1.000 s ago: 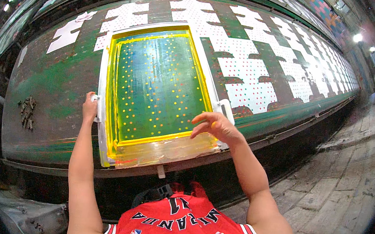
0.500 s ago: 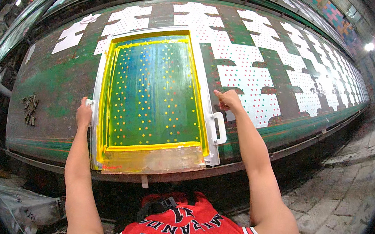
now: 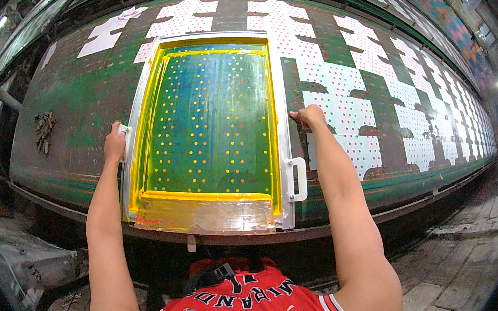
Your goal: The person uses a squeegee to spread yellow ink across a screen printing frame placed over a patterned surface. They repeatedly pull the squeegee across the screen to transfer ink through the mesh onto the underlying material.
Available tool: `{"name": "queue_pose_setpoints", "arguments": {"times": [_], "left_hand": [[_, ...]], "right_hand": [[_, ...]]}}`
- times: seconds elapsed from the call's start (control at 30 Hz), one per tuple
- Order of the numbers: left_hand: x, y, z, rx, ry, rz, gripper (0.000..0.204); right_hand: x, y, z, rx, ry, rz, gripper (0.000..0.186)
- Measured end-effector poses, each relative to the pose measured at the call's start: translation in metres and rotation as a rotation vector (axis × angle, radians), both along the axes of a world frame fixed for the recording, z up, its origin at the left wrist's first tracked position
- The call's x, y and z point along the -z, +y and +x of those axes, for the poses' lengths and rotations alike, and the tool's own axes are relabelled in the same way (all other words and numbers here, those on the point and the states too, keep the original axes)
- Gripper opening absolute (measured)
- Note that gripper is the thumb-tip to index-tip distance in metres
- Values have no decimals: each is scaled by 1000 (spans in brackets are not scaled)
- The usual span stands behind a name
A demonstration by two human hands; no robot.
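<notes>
Left hand (image 3: 115,142) grips the handle (image 3: 126,142) of the screen (image 3: 210,121), lying on the table (image 3: 66,166); right hand (image 3: 310,118) curls beside it, grasp unclear. A one-sided tug could skew it, smudging dotted sheets (image 3: 350,114)!

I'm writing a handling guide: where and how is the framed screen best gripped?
I'd hold the framed screen by its left handle and right handle, one hand from each side. The left hand grips the first; the second juts outward as an open white loop, likely easiest to grasp from the right.
</notes>
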State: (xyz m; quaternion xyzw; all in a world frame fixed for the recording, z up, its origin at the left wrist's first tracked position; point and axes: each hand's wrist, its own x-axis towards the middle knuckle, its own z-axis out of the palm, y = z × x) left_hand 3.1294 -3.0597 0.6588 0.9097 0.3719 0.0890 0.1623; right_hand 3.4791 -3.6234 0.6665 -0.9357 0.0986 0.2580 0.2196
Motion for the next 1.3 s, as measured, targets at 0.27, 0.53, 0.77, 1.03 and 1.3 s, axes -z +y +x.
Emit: {"name": "queue_pose_setpoints", "arguments": {"times": [0.27, 0.53, 0.77, 1.03, 1.3], "left_hand": [[-14, -13, -2, -23, -5, -34, 44], [2, 1, -2, -2, -33, -7, 45], [3, 6, -2, 12, -47, -32, 44], [0, 5, -3, 6, -38, -84, 44], [-5, 1, -4, -5, -7, -84, 43]], "right_hand": [[-34, 14, -38, -180, -456, -128, 48], [-104, 34, -168, -723, -443, 304, 46], [-87, 66, -307, -1356, -409, 564, 58], [-78, 88, -337, -1664, -237, 189, 45], [-121, 113, -268, -1424, 27, 425, 29]]}}
